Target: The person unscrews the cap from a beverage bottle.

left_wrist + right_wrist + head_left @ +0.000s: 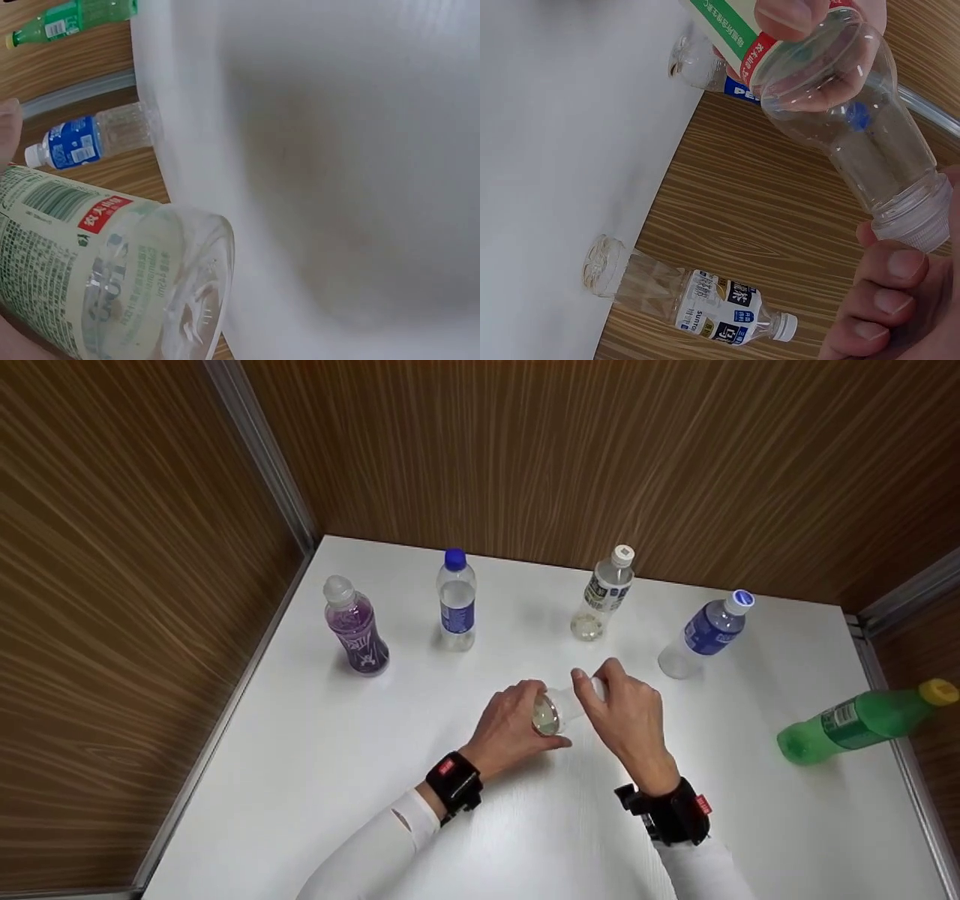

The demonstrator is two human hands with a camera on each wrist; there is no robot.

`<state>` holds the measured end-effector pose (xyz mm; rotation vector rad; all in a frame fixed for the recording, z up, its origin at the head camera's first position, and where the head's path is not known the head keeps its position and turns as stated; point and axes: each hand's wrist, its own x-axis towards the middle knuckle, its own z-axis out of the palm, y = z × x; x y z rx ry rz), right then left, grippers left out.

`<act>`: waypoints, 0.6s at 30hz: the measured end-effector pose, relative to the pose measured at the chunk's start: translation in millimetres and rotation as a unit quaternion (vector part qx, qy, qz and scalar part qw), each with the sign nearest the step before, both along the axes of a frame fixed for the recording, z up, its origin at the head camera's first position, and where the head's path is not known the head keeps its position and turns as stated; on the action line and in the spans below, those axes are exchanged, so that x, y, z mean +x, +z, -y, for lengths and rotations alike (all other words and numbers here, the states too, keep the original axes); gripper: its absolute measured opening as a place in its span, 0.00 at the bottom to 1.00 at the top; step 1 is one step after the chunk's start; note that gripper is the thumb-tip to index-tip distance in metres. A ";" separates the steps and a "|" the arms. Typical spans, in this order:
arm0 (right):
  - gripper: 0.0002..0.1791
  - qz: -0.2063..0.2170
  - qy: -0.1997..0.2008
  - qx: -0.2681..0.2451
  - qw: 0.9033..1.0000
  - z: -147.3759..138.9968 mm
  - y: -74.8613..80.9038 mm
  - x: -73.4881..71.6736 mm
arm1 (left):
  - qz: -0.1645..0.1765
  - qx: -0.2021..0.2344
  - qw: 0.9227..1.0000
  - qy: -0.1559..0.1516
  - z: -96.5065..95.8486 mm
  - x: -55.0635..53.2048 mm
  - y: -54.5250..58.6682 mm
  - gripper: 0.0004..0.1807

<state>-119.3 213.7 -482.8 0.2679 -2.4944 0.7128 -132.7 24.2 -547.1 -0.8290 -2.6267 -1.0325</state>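
White table point(360, 780) before wood-grain panels point(487, 457) bears five standing bottles point(457, 615), while a tilted clear bottle point(112, 270) spans the left hand point(514, 727), gripping its body, and right hand point(628, 718), curled round its pale cap point(915, 217)

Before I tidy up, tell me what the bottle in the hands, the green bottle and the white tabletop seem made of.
Held bottle: probably glossy clear plastic; its moulded wall is see-through.
Green bottle: likely tinted plastic with a slight shine; its lower part looks translucent.
White tabletop: smooth, soft sheen; perhaps laminate or painted board, I can't tell which.
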 end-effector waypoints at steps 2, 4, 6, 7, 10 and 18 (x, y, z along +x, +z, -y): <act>0.18 -0.013 0.011 -0.006 1.000 0.6 -0.2 -0.2 | -0.006 0.004 1.000 -0.001 0.7 0.4 -0.2 0.39; 0.16 -0.028 0.025 -0.011 0.999 1.0 0.3 0.0 | -0.007 0.016 1.000 -0.005 1.8 0.8 -0.6 0.36; 0.16 -0.039 0.042 -0.013 0.998 1.4 1.2 0.5 | -0.002 0.030 0.999 -0.012 3.3 1.6 -1.0 0.35; 0.16 -0.044 0.049 -0.013 0.998 1.6 1.7 1.0 | 0.003 0.037 0.999 -0.016 4.0 2.1 -1.0 0.35; 0.16 -0.053 0.065 -0.010 0.996 2.7 3.4 3.6 | 0.022 0.054 0.998 -0.030 6.7 3.9 -0.9 0.34; 0.14 -0.069 0.090 -0.007 0.993 6.7 12.9 13.7 | 0.034 0.075 0.995 -0.057 12.4 9.6 5.4 0.35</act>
